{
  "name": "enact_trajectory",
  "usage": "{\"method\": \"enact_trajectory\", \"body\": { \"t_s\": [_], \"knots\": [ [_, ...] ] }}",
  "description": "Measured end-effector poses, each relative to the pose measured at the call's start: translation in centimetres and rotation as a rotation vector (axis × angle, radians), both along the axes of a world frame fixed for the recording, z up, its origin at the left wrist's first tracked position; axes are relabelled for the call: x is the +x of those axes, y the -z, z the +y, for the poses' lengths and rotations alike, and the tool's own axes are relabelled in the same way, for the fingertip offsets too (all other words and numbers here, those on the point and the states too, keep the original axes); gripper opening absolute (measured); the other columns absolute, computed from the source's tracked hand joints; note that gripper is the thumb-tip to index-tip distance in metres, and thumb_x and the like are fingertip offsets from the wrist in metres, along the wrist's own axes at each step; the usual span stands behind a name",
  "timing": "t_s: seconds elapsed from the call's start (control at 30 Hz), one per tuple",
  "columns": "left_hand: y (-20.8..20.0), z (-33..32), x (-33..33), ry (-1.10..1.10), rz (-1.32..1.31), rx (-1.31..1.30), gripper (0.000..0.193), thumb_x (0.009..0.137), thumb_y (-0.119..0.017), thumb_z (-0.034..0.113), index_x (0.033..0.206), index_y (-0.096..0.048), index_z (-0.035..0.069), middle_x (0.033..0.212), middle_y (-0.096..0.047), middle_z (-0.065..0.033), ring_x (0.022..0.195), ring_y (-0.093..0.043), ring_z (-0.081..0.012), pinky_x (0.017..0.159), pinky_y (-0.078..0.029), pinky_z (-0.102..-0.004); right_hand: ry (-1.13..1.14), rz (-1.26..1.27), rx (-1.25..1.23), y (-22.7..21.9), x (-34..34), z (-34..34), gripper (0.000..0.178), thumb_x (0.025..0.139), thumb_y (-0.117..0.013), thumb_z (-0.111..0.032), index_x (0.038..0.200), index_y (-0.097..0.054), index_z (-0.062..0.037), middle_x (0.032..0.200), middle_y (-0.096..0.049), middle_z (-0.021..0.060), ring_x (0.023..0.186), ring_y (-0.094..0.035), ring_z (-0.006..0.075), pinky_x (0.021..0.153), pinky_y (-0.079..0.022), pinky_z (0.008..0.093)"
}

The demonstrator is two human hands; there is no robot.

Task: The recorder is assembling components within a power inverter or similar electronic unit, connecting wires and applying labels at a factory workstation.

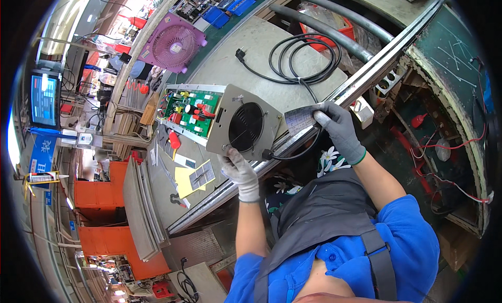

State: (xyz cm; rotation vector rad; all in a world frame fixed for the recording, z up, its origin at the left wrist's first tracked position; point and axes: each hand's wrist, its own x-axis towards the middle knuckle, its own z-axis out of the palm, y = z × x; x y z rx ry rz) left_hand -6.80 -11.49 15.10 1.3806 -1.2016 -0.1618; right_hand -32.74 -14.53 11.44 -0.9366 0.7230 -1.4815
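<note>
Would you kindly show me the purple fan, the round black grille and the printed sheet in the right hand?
Purple fan [176,48], head view: its central hub.
Round black grille [246,127], head view: its dark middle.
Printed sheet [299,120], head view: its printed face.

- Left hand in a pale grey knitted glove [239,172]: raised, fingers directed forward, partly bent.
- Left forearm [250,227]: bare, nearly upright in view – wrist approximately straight.
- Right hand in a dark grey glove with green cuff edging [340,128]: thumb and fingertips in a pinch.
- Right forearm [379,180]: bare, angled forward and inward – elbow bent.
</note>
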Motion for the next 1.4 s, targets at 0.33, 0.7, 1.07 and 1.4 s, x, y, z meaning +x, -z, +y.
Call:
{"method": "enact_trajectory", "body": {
  "t_s": [0.33, 0.7, 1.07, 1.4],
  "knots": [
    [-12.2, -2.3, 4.9, 0.175, -0.004, -0.230, 0.040, 0.108, -0.046, 0.030, 0.122, -0.062, -0.004, 0.115, -0.068, -0.0112, 0.104, -0.064, -0.0148, 0.090, -0.054, -0.0310, -0.219, 0.094, -0.169, -9.5, 4.1, -2.0, 0.017, 0.098, -0.058, -0.016, 0.104, -0.062, -0.0006, 0.083, -0.058, -0.0006, 0.075, -0.054, 0.0064, 0.070, -0.048, 0.0240],
    [-18.6, -4.9, 10.3, 0.454, 0.756, -0.208, 0.039, 0.105, -0.052, 0.029, 0.129, -0.057, 0.000, 0.122, -0.067, -0.0149, 0.106, -0.069, -0.0246, 0.092, -0.060, -0.0391, -0.245, 0.410, -0.318, -16.0, 13.4, -4.5, 0.017, 0.096, -0.058, -0.014, 0.104, -0.064, -0.0007, 0.077, -0.066, 0.0118, 0.066, -0.067, 0.0156, 0.063, -0.053, 0.0318],
    [-18.9, -4.8, 11.7, 0.422, 0.677, -0.190, 0.037, 0.105, -0.051, 0.030, 0.127, -0.057, 0.000, 0.118, -0.068, -0.0152, 0.101, -0.071, -0.0229, 0.086, -0.064, -0.0361, -0.081, 0.671, -0.409, -17.1, 15.5, -5.1, 0.015, 0.094, -0.060, -0.017, 0.100, -0.064, -0.0037, 0.085, -0.068, 0.0190, 0.083, -0.067, 0.0400, 0.072, -0.051, 0.0456],
    [-19.0, -4.7, 11.7, 0.446, 0.700, -0.171, 0.038, 0.105, -0.051, 0.029, 0.129, -0.055, 0.000, 0.118, -0.067, -0.0152, 0.102, -0.070, -0.0230, 0.087, -0.063, -0.0372, -0.068, 0.646, -0.495, -17.0, 15.8, -5.1, 0.014, 0.097, -0.058, -0.012, 0.102, -0.063, -0.0006, 0.072, -0.062, 0.0095, 0.053, -0.061, 0.0136, 0.052, -0.048, 0.0291]
  ]
}}
